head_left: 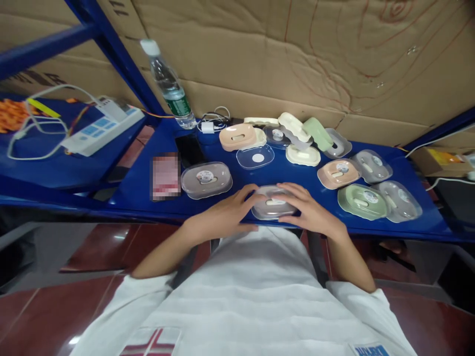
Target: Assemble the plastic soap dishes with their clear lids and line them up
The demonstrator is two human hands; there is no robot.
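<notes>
A grey soap box (265, 208) with a clear lid lies near the front edge of the table, between my hands. My left hand (234, 210) holds its left side, thumb and fingers curved round the rim. My right hand (310, 210) grips the right side, its fingers lying over the lid and hiding part of it. To the left sits another grey soap box (207, 180) with a round label on its lid. On the right stand lidded boxes: peach (338, 173), green (361, 201) and grey (403, 201).
Behind are a peach tray (237, 137), a loose clear lid (255, 156), a cream piece (302, 155) and a green piece (318, 133). A water bottle (172, 91), a dark phone (190, 150) and a charger (208, 127) stand back left. A power strip (102, 129) lies further left.
</notes>
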